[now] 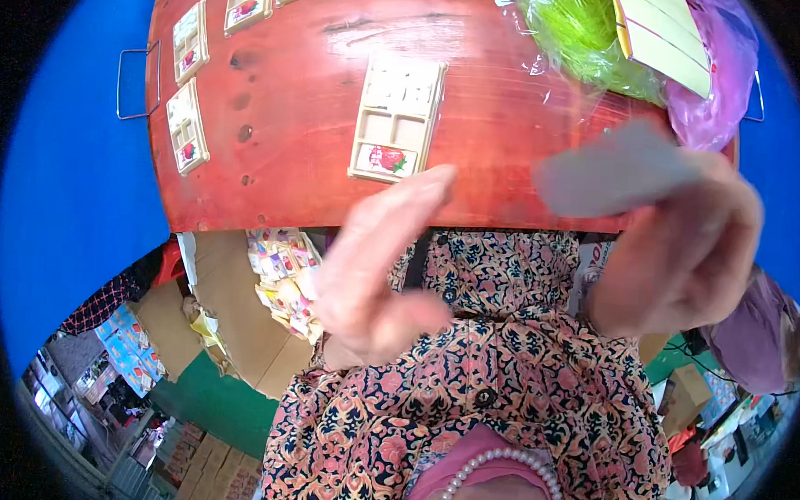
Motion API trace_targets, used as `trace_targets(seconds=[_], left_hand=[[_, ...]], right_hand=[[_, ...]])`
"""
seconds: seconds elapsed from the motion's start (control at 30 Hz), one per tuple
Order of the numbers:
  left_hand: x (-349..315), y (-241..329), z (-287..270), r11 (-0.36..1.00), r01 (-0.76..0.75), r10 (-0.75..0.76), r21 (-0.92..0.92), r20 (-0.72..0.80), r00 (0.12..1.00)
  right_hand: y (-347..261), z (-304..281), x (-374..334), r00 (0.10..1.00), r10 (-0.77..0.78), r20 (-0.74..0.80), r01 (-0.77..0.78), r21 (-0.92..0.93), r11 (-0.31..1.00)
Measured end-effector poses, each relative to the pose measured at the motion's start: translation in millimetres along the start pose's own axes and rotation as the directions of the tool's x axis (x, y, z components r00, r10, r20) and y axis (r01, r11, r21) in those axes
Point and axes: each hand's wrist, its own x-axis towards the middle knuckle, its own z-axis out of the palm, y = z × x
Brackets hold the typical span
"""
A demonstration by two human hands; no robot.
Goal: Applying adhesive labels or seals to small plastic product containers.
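There your left hand hung, thumb spread away, near the tray, while your right hand, curled tight, pinched a blurred grey piece!

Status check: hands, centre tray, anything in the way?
Left hand open by centre tray, contact unclear. Right hand holding blurred grey item. Strawberry-printed piece in tray's near compartment. No obstruction visible between left hand and tray.

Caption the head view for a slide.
Left hand near compartmented tray on red table; right hand holding a blurred grey object.
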Motion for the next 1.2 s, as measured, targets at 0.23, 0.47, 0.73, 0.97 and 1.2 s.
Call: trace_targets(seconds=[0.23,0.47,0.73,0.97,1.2], left_hand=[[8,7,28,0.682,0.380,-0.534,-0.625,-0.070,0.843],[7,-26,2,0.443,0.212,-0.633,-0.871,-0.136,0.762],[-3,-47,-7,0.659,0.274,-0.687,-0.700,-0.412,0.599],[5,-68,-10,0.869,0.320,-0.493,-0.377,-0.606,0.624],[1,-93,-10,0.898,0.431,-0.390,-0.089,-0.617,0.684]], right_hand=[[0,63,-26,0.916,0.038,0.399,0.044,-0.195,0.980],[29,59,-18,0.932,0.067,0.355,0.136,-0.517,0.845],[49,65,-41,0.845,0.459,0.274,-0.378,-0.301,0.875],[57,72,-34,0.819,0.515,0.252,-0.420,-0.347,0.838],[75,77,-35,0.805,0.560,0.198,-0.462,-0.382,0.800]])
